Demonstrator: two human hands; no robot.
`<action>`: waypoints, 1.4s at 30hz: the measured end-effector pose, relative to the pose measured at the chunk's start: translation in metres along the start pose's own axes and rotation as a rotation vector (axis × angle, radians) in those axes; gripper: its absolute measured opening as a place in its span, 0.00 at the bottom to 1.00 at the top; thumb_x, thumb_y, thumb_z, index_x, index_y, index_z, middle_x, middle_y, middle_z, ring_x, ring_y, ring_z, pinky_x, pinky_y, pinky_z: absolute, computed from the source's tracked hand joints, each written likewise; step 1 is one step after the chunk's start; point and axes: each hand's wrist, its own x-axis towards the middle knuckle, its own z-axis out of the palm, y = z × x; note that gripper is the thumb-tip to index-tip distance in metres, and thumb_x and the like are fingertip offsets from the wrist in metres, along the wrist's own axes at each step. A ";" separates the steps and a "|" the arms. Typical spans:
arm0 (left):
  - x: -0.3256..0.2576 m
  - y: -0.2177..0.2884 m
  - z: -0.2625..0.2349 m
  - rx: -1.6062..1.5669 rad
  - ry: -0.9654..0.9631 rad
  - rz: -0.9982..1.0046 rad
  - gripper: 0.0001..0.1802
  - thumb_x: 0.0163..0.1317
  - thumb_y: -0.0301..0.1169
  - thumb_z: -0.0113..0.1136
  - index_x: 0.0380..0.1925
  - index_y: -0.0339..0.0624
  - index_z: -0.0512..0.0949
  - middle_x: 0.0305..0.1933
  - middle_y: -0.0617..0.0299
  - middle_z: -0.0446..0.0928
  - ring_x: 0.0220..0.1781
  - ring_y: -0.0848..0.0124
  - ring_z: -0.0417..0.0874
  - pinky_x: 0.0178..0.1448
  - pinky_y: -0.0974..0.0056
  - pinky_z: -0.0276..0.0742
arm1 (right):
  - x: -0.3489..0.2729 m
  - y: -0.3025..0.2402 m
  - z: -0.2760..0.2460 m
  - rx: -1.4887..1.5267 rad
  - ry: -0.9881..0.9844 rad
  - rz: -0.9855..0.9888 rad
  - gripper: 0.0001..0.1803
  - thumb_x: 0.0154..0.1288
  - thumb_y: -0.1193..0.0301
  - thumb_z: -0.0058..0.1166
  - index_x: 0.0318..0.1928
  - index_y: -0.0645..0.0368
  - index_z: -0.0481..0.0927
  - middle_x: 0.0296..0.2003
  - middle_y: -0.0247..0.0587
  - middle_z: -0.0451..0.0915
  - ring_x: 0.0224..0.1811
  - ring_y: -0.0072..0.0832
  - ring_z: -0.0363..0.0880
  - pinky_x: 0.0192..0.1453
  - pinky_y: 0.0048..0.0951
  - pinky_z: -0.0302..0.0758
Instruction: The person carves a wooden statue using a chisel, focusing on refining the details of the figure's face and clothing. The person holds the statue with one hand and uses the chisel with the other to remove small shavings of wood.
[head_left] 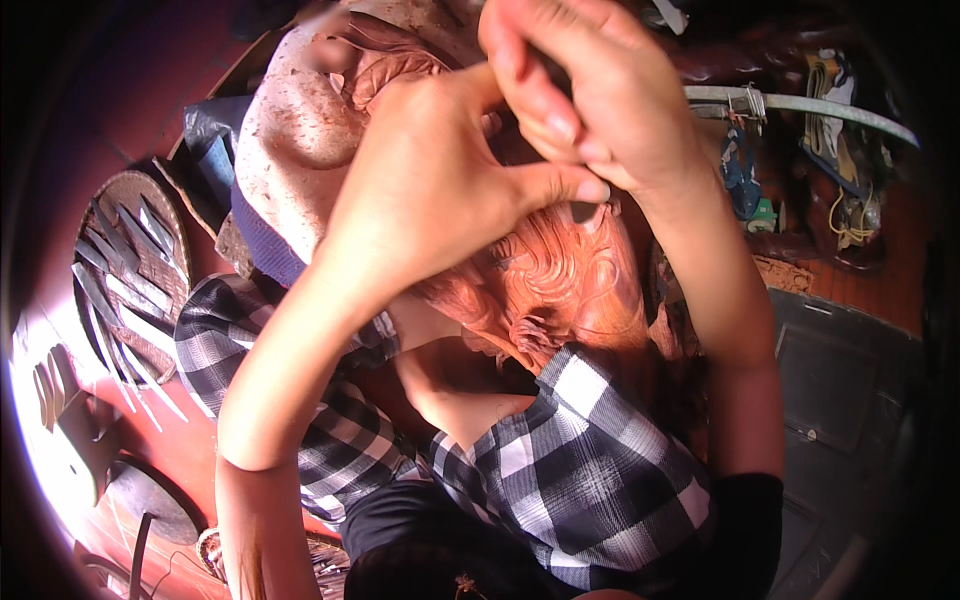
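Observation:
A reddish-brown wood carving (560,270) with swirling grooves lies over my lap, between my knees in black and white checked cloth. My left hand (425,170) reaches across its top, the thumb stretched along the carving's right edge and the fingers curled behind it. Just above the thumb, my right hand (590,90) is closed, its fingers curled in and its wrist bent. Whatever sits between the right fingers is hidden. More carved wood (385,70) shows beyond my left hand, against a pale, brown-specked padded bundle (300,130).
At left stands a round woven tray (170,210) with several flat metal tools (130,290). A dark round disc (150,500) lies nearer on the red floor. To the right are a grey curved tube (830,105), a hanging pouch (740,175) and a dark panel (830,370).

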 end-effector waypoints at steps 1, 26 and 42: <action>0.001 -0.003 0.001 0.114 0.016 0.062 0.20 0.51 0.34 0.84 0.33 0.36 0.81 0.33 0.61 0.86 0.38 0.73 0.86 0.48 0.64 0.82 | 0.005 0.000 0.003 -0.068 0.036 0.002 0.24 0.85 0.57 0.42 0.35 0.62 0.78 0.21 0.28 0.73 0.12 0.13 0.65 0.15 0.17 0.61; 0.022 -0.001 -0.012 0.022 -0.135 -0.212 0.21 0.51 0.38 0.84 0.36 0.35 0.84 0.31 0.63 0.85 0.35 0.75 0.84 0.45 0.65 0.79 | 0.010 -0.015 0.014 -0.019 0.243 0.063 0.25 0.85 0.54 0.41 0.33 0.58 0.77 0.18 0.28 0.71 0.11 0.14 0.65 0.14 0.16 0.61; 0.037 0.000 -0.017 0.015 -0.248 -0.200 0.23 0.54 0.37 0.82 0.44 0.35 0.84 0.39 0.59 0.88 0.43 0.70 0.88 0.52 0.63 0.80 | 0.004 -0.026 0.014 0.097 0.320 0.094 0.25 0.85 0.52 0.39 0.33 0.56 0.75 0.13 0.28 0.67 0.08 0.16 0.61 0.11 0.17 0.57</action>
